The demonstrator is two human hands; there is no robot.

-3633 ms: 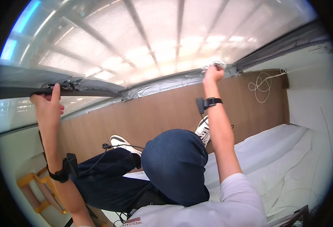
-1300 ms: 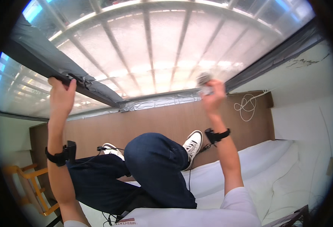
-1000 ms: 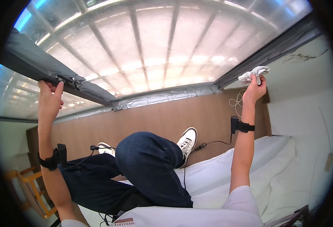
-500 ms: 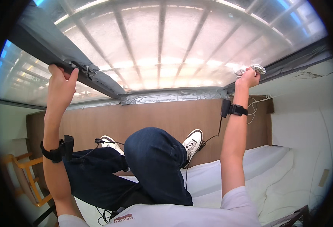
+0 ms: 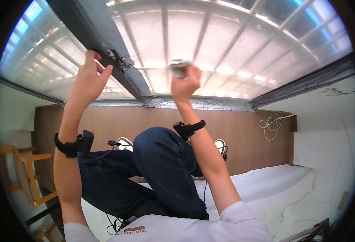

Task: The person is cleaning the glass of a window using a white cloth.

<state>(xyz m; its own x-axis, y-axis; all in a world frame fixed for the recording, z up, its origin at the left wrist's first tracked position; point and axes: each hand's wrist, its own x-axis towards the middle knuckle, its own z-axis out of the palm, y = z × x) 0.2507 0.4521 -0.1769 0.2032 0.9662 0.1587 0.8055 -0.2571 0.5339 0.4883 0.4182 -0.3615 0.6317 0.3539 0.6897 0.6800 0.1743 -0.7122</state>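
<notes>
My left hand (image 5: 92, 78) is at the dark window frame (image 5: 125, 84), its fingertips at the near edge and its thumb over the bar, beside a small black latch (image 5: 116, 57). My right hand (image 5: 186, 84) is closed on a crumpled grey-white wad (image 5: 180, 63), cloth or paper, I cannot tell which. Motion smears the wad. It is held up against or close to the large window pane (image 5: 226, 52), which has bars behind it. Grey tape (image 5: 171, 103) covers the sill and runs along the frame.
Below the window is a brown panel (image 5: 238, 125) with a coiled white cable (image 5: 271, 127) at its right. White bedding (image 5: 262, 181) lies around my legs (image 5: 161, 157). An orange frame (image 5: 32, 177) stands at the left. Cables trail from the black wrist bands.
My right hand has swept left across the pane with the wad, from the right frame to near the middle. My view has shifted; the left hand stays at the dark frame.
</notes>
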